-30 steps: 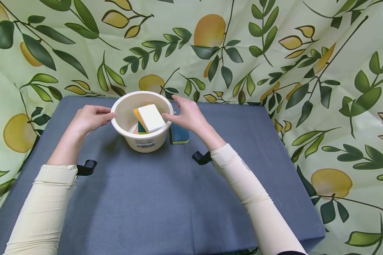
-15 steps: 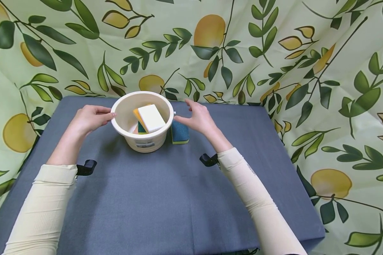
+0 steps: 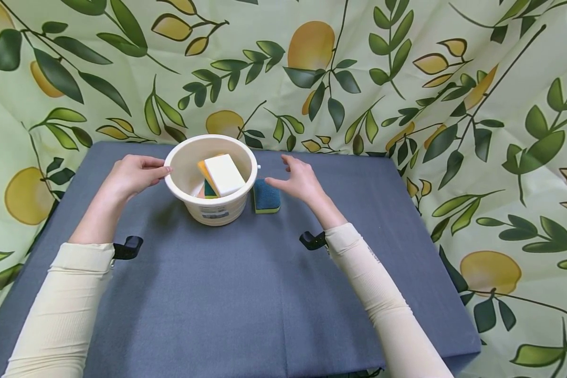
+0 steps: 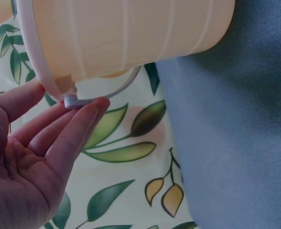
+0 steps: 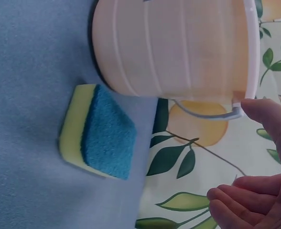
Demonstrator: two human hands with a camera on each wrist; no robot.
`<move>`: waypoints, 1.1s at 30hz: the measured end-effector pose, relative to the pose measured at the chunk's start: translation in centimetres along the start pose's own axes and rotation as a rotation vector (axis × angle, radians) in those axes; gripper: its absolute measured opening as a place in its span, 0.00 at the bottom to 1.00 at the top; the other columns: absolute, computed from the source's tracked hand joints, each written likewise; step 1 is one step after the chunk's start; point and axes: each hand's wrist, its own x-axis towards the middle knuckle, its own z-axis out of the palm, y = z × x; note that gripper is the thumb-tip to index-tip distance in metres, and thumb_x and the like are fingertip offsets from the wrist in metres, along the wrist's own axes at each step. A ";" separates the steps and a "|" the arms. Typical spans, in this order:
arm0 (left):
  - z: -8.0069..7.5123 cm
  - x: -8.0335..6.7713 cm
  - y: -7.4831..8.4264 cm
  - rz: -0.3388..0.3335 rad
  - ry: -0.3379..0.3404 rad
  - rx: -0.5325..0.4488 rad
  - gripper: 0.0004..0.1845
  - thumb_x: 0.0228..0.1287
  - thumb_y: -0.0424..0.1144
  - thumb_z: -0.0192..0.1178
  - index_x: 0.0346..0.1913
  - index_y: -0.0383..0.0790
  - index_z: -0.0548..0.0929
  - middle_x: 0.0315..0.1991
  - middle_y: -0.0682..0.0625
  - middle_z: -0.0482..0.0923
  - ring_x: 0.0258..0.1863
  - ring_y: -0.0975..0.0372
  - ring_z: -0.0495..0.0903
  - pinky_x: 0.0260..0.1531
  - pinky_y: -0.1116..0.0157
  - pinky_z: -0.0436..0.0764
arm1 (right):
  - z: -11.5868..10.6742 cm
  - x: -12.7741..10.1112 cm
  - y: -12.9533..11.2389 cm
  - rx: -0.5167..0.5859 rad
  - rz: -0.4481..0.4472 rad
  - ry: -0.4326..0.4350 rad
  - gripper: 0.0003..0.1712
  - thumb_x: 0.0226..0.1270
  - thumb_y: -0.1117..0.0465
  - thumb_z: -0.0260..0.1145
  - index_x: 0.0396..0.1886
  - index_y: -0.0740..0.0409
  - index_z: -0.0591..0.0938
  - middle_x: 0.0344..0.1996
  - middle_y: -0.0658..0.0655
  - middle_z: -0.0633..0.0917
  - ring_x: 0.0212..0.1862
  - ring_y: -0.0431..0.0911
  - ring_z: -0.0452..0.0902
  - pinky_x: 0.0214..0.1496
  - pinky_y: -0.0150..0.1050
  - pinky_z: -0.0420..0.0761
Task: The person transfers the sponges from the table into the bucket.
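Note:
A cream plastic bucket point(image 3: 236, 208) stands upright near the table's far edge. Inside it lie a white sponge block point(image 3: 226, 176), an orange piece point(image 3: 202, 168) and a green-topped sponge point(image 3: 210, 190). My left hand point(image 3: 136, 176) pinches the bucket at its left rim, thumb on the rim and fingertips against the grey handle point(image 4: 90, 102) joint. My right hand point(image 3: 300, 179) hovers right of the bucket, thumb and fingers spread, holding nothing. Just below and left of it, a blue-and-yellow scouring sponge point(image 3: 266, 196) lies on the table, beside the bucket.
A blue-grey cloth covers the table point(image 3: 217, 304). Behind and to both sides hangs a curtain point(image 3: 359, 47) printed with lemons and leaves. Black straps point(image 3: 313, 240) stick out from both wrists.
My right hand has moved away from the bucket's right rim, rightward past the scouring sponge. The left hand and the bucket have stayed in place.

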 end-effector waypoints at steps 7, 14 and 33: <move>-0.1 0.0 0.0 -0.006 -0.001 -0.004 0.34 0.69 0.54 0.57 0.65 0.28 0.72 0.58 0.31 0.75 0.52 0.45 0.77 0.57 0.42 0.70 | 1.1 0.1 1.0 0.006 0.042 -0.022 0.49 0.59 0.40 0.70 0.73 0.60 0.64 0.67 0.59 0.71 0.62 0.52 0.72 0.57 0.49 0.77; -0.1 -0.1 0.1 -0.007 0.002 -0.003 0.34 0.69 0.54 0.57 0.66 0.29 0.72 0.58 0.31 0.75 0.53 0.44 0.77 0.58 0.42 0.70 | 3.0 0.1 2.1 0.008 0.050 -0.047 0.50 0.58 0.40 0.71 0.71 0.64 0.65 0.65 0.62 0.72 0.61 0.54 0.73 0.56 0.50 0.77; -0.2 -0.1 0.2 -0.022 -0.010 0.006 0.34 0.70 0.54 0.56 0.66 0.30 0.71 0.59 0.31 0.74 0.54 0.43 0.76 0.58 0.41 0.68 | 7.5 0.1 3.5 -0.040 0.112 -0.067 0.58 0.53 0.38 0.74 0.72 0.68 0.60 0.65 0.68 0.71 0.64 0.58 0.69 0.63 0.50 0.71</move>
